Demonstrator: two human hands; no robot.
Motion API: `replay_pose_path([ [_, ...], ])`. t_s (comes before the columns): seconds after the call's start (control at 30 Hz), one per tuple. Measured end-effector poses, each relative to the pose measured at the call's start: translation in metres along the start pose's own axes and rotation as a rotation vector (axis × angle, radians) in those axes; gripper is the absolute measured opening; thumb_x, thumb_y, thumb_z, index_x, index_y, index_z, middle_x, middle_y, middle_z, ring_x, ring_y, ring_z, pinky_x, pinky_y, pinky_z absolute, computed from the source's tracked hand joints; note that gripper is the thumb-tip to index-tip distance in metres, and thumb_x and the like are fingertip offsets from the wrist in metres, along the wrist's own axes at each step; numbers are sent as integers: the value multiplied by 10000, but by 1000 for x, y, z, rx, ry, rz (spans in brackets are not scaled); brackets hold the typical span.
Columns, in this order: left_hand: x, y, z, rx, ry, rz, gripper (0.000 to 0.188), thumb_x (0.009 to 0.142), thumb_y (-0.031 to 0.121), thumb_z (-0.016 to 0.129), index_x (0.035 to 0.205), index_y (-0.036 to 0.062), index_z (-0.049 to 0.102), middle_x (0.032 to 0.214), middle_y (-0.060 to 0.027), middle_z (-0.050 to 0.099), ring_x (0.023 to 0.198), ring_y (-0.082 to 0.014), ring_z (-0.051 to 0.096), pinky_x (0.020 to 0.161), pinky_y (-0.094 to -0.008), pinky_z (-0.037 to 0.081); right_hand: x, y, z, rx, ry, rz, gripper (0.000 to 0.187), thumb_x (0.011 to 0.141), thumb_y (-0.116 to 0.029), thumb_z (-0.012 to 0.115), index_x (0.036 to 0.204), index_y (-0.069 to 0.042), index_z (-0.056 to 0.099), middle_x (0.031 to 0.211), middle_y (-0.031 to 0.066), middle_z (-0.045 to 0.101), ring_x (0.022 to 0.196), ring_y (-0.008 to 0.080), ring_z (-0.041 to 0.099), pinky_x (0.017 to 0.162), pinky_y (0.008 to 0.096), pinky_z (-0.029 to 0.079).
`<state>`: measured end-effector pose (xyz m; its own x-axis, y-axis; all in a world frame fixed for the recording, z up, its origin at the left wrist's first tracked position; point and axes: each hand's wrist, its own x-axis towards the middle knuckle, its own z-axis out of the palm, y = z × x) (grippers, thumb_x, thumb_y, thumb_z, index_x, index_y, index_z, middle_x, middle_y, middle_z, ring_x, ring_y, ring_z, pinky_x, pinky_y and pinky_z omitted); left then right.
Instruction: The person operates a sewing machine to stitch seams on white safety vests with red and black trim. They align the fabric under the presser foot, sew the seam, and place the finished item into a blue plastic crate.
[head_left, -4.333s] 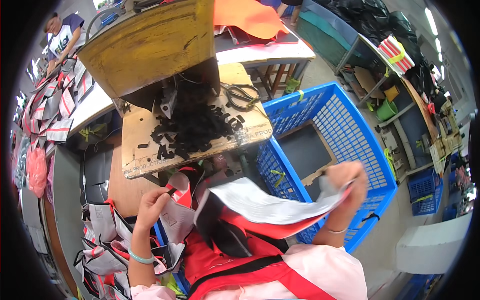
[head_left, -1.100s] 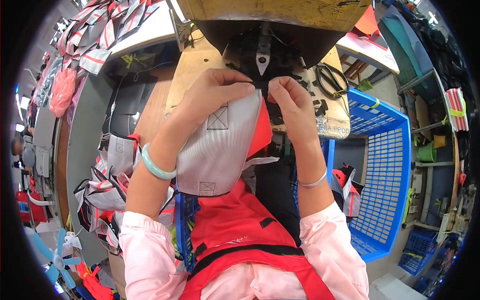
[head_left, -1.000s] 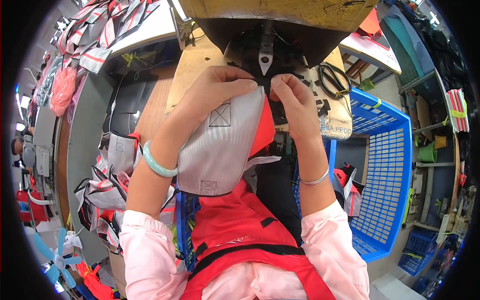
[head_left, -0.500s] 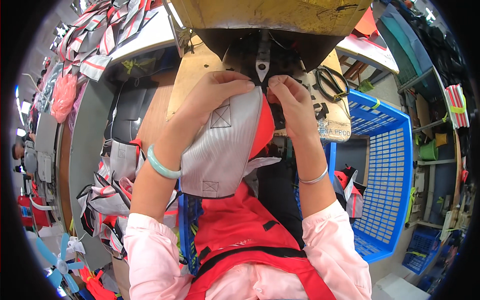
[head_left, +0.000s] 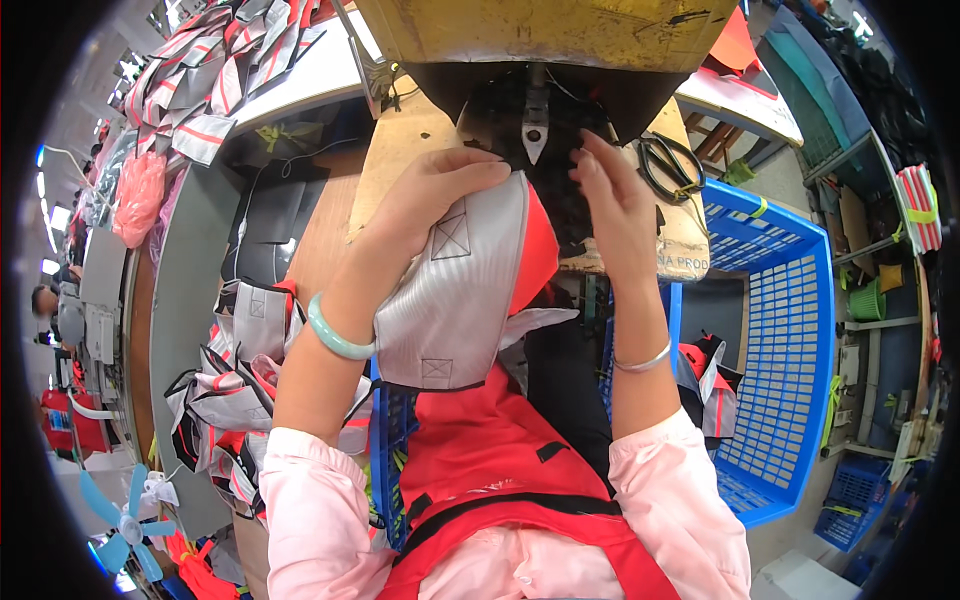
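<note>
Grey fabric piece (head_left: pixel 465 295) — by wooden worktop (head_left: pixel 397 140), blue crate (head_left: pixel 823 300) at right.

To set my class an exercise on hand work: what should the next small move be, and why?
Probably bring the right hand to the upper edge of the grey fabric piece: only the left hand pinches it there, close to the pointed metal tip, while the right hand is apart from it.
</note>
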<state>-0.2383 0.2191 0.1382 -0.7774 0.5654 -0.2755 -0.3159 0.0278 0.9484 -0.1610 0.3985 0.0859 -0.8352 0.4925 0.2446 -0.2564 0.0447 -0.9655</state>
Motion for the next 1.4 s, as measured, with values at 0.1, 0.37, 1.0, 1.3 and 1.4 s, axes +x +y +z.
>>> replay_pose_path([
  [0.1, -8, -16, -8, 117, -38, 63, 260, 824, 174, 675, 999, -18, 660, 899, -28, 657, 761, -92, 605, 698, -206, 471, -35, 1, -9, -462, -143, -268, 328, 881, -154, 570, 1146, 40, 579, 1102, 144, 618, 1018, 239, 583, 891, 316, 441],
  [0.37, -60, -31, 14, 554, -188, 286, 270, 835, 176, 641, 1020, -21, 634, 893, -59, 634, 829, -104, 558, 746, -260, 456, -108, -10, -10, 322, -462, 305, 287, 862, -102, 643, 1120, 19, 601, 1017, 30, 636, 930, 97, 566, 827, 256, 464],
  [1.0, -107, -69, 49, 776, -312, 552, 130, 714, 71, 698, 818, 6, 655, 784, -109, 618, 727, -207, 608, 645, -285, 470, -163, -21, -46, -483, -354, -219, 253, 796, -287, 672, 832, -38, 641, 717, 130, 616, 607, 295, 598, 513, 353, 449],
  [1.3, -111, -61, 6, 342, -272, 122, 170, 835, 125, 628, 940, -8, 612, 866, 26, 559, 832, -59, 500, 724, -225, 429, -109, -38, -44, -187, -575, 81, 207, 813, -162, 637, 940, -1, 666, 780, 77, 666, 718, 104, 593, 661, 269, 484],
  [1.4, -85, -36, 11, 378, -187, 202, 229, 858, 196, 609, 939, -18, 612, 843, -5, 609, 794, -64, 534, 707, -225, 442, -82, -44, -39, -169, -457, 50, 227, 821, -174, 620, 897, 37, 645, 748, 71, 642, 707, 96, 559, 662, 260, 467],
])
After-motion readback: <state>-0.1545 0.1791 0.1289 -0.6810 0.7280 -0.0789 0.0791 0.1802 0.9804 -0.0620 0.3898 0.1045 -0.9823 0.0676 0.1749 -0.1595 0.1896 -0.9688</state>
